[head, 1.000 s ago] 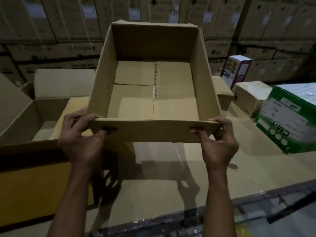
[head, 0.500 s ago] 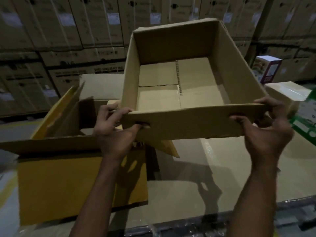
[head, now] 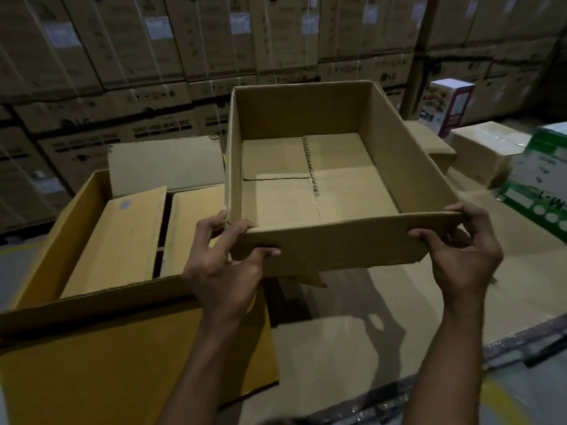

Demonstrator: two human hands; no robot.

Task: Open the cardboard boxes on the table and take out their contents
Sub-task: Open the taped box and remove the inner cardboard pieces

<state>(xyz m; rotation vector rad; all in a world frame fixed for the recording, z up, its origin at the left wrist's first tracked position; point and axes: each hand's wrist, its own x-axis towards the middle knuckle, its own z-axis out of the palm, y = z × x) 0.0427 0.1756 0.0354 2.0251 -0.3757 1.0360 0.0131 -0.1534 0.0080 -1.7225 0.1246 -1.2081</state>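
Background: a wall of stacked cartons. Legible print reads "WASHING MACHINE" on one carton and "LG" on several; the white labels are too blurred to read.

Table: surface covered in cardboard sheet.

Yellow box: one, at the left of the table, top open. Two yellow panels lie side by side inside it with a dark gap between them. One pale flap stands upright at its far edge.

Held box: one plain brown box, top open, raised above the table and tilted toward the camera. Its interior shows bare bottom flaps meeting along one centre seam. Its left wall overlaps the yellow box's far right corner in view.

Green box: one, at the right edge, white panel, print blurred.

Taped box: one, closed, just beside the green box.

Purple box: one, upright behind it, white top, picture unreadable.

Hands: two, forearms extended forward. Left hand grasps the held box's near left corner, thumb on the front wall, fingers on the rim. Right hand grasps the near right corner, thumb on the front wall, fingers wrapped round the side.
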